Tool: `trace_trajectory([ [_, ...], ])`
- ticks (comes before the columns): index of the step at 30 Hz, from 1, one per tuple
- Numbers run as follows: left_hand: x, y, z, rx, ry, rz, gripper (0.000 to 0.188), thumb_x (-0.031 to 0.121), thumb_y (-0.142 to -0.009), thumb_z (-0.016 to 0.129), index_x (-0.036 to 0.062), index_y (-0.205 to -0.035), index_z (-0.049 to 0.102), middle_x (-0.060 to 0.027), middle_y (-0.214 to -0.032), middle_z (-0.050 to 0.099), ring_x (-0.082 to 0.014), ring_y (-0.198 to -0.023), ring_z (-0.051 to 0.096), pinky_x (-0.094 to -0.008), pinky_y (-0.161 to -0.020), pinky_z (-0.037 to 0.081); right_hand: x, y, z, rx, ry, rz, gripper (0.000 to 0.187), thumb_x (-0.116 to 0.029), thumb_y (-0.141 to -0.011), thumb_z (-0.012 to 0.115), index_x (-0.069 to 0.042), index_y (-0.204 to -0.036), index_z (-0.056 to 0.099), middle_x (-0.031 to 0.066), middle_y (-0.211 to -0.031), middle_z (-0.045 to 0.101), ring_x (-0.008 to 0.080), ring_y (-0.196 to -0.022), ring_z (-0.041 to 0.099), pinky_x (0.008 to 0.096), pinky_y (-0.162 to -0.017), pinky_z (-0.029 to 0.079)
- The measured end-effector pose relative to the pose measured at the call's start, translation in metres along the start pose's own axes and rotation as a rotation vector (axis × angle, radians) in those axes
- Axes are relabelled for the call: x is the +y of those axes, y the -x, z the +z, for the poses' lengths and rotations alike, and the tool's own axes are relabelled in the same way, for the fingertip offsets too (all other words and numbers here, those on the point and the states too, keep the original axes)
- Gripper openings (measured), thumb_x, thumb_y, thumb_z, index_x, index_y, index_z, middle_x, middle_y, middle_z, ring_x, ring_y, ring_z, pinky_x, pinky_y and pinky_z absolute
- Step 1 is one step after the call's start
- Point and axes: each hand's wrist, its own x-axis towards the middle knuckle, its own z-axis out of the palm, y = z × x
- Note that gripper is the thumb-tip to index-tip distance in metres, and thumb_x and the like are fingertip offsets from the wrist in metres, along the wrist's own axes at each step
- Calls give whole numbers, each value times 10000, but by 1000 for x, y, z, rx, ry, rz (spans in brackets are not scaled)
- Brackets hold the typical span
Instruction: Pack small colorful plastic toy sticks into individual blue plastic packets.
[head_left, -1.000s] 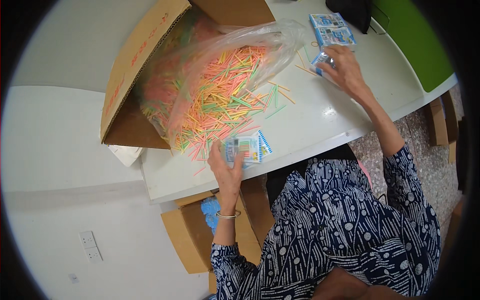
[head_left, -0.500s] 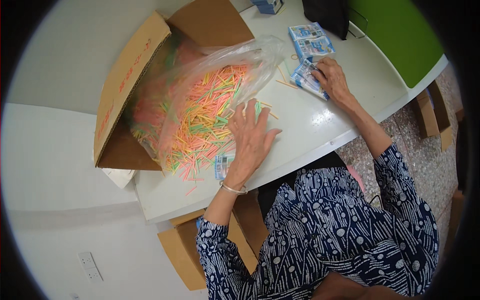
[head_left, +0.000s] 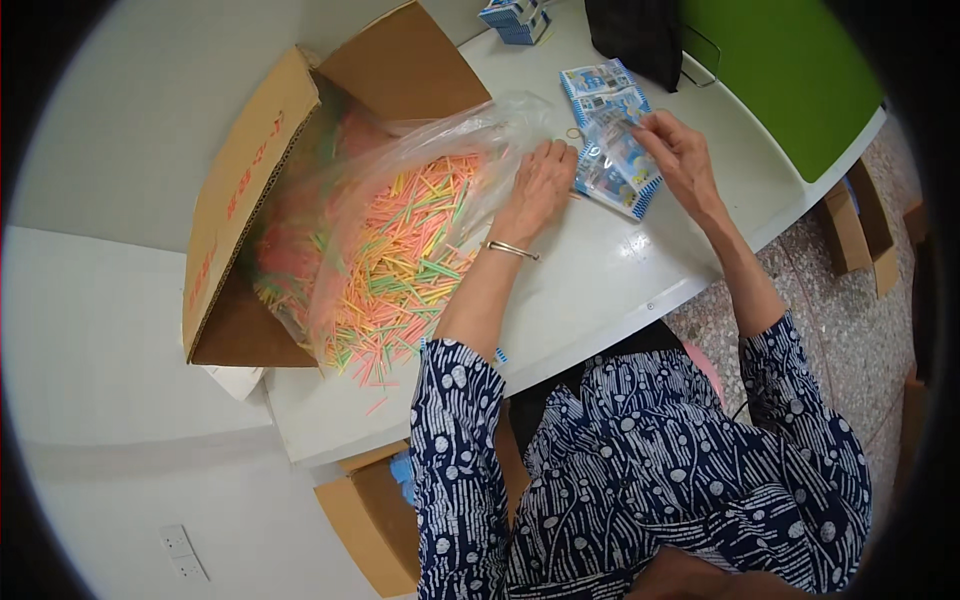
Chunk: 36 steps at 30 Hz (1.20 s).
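Note:
My right hand [head_left: 682, 160] pinches the edge of a clear, blue-and-white plastic packet [head_left: 622, 155], lifted over another blue-and-white packet on the table. Further packets [head_left: 600, 82] lie just beyond in a row. Close to their left side, my left hand [head_left: 543, 185] rests on the table with its fingers together and bent down. Whatever lies under those fingertips is hidden. Left of that hand, a clear plastic bag [head_left: 520, 115] gapes open, full of thin pink, yellow and green sticks [head_left: 410, 250]. A rubber band [head_left: 573, 133] lies between the left fingertips and the packets.
An open cardboard box [head_left: 250, 190] lies tipped around the bag on the white table [head_left: 590, 290]. At the far side are a blue packet stack [head_left: 517, 20] and a black bag [head_left: 640, 40]. More cardboard boxes [head_left: 365, 520] stand below the table's edge.
My left hand has moved from the stick pile up and right, near the packets. My right hand has raised a packet's edge. The view has shifted slightly.

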Motion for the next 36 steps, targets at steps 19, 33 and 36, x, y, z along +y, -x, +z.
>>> trace_trajectory([
  [19,45,122,-45,-244,-378,-252,122,14,-722,526,-24,-828,572,-162,-892,511,-288,-873,510,-396,-755,450,16,11,23,-265,-505,251,165,-219,-916,584,-82,-825,573,-98,-711,500,-37,-615,418,145,-530,333],
  [33,49,99,-28,5,-300,-219,117,28,-723,493,13,-835,523,-140,-808,499,-274,-788,501,-371,-688,411,19,9,26,-264,-466,207,180,-234,-916,589,-61,-870,568,-89,-734,500,-33,-634,415,145,-544,335],
  [36,32,122,-47,-56,-342,-260,87,25,-723,491,9,-800,528,-137,-773,511,-283,-780,522,-389,-702,420,21,10,26,-253,-457,203,181,-234,-919,586,-61,-869,567,-89,-736,500,-33,-633,414,143,-544,335],
])
